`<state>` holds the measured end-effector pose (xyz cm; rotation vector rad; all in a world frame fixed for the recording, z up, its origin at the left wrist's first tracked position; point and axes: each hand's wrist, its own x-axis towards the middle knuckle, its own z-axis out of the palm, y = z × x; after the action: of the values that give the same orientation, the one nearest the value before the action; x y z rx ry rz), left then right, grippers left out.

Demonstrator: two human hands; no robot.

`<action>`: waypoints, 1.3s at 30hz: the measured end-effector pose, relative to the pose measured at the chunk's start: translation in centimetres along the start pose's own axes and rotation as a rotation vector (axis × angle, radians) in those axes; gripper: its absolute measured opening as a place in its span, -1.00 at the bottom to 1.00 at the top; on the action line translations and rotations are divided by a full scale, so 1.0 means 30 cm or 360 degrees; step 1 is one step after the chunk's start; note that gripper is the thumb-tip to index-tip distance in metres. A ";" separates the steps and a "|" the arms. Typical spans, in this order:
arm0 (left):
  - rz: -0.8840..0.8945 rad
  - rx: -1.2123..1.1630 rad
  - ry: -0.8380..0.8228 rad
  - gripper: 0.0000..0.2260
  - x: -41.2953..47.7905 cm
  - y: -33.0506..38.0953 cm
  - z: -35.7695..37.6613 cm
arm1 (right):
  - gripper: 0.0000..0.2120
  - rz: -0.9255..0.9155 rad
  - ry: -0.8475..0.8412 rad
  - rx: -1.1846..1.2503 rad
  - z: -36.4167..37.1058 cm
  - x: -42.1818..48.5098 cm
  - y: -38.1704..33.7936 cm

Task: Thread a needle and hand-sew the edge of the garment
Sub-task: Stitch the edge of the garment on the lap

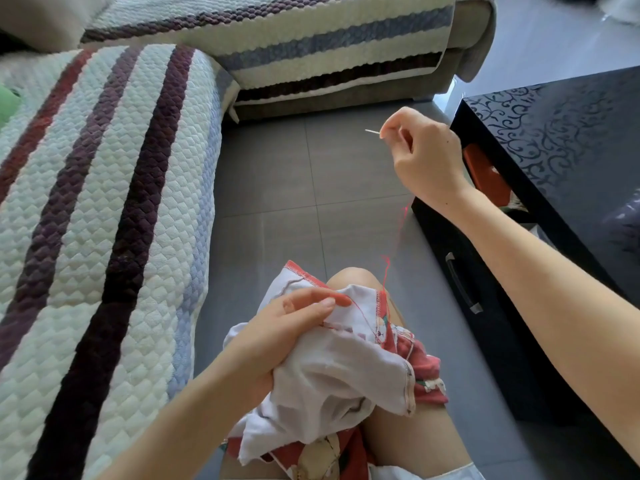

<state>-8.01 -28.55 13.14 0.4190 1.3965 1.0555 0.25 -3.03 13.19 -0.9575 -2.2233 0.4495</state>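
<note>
A white and red garment [332,368] lies bunched over my knee. My left hand [277,334] grips it, thumb and forefinger pinching the cloth near its red-stitched edge. Raised above and to the right, my right hand [419,154] pinches a thin silver needle [372,132] whose point sticks out to the left. A red thread [394,244] runs slack from under that hand down to the garment's edge.
A sofa with a striped quilted cover [104,202] fills the left and the back. A glossy black coffee table [561,161] with a drawer handle [462,282] stands close on the right. Grey floor tiles [277,188] lie between them.
</note>
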 end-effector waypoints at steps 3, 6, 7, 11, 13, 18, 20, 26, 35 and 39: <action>0.0102 0.0175 0.0066 -0.82 -0.006 0.002 0.002 | -0.87 0.0075 -0.0209 0.0624 -0.032 -0.084 -0.075; 0.0141 0.0206 0.0017 -0.76 -0.013 -0.003 -0.015 | -0.85 0.0088 -0.0819 0.1206 -0.089 -0.235 -0.137; 0.0156 0.0210 -0.0001 -0.71 -0.016 -0.006 -0.024 | -0.84 0.0097 -0.1022 0.1268 -0.102 -0.286 -0.143; 0.0145 0.0193 -0.0058 -0.73 -0.022 -0.019 -0.047 | -0.88 0.0229 -0.1270 0.1201 -0.100 -0.433 -0.110; 0.0118 0.0203 -0.0068 -0.80 -0.026 -0.013 -0.044 | -0.89 0.0279 -0.1217 0.1127 -0.089 -0.465 -0.090; 0.0057 0.0144 -0.0042 -0.91 -0.025 -0.004 -0.034 | -0.87 0.0217 -0.1214 0.1144 -0.075 -0.484 -0.109; 0.0042 0.0148 -0.0044 -0.90 -0.025 -0.004 -0.035 | -0.89 0.0220 -0.1221 0.1183 -0.073 -0.484 -0.117; 0.0009 0.0149 -0.0067 -0.94 -0.028 0.001 -0.034 | -0.89 0.0261 -0.1278 0.1236 -0.071 -0.488 -0.116; -0.0004 0.0181 -0.0104 -0.89 -0.037 0.004 -0.028 | -0.89 0.0364 -0.1313 0.1390 -0.065 -0.512 -0.121; 0.0008 0.0195 -0.0141 -0.87 -0.040 -0.001 -0.033 | -0.90 0.0429 -0.1310 0.1465 -0.061 -0.528 -0.121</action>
<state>-8.72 -29.84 13.61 0.5524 1.3858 0.9472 7.73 -17.08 9.47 -0.5796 -2.0815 2.0614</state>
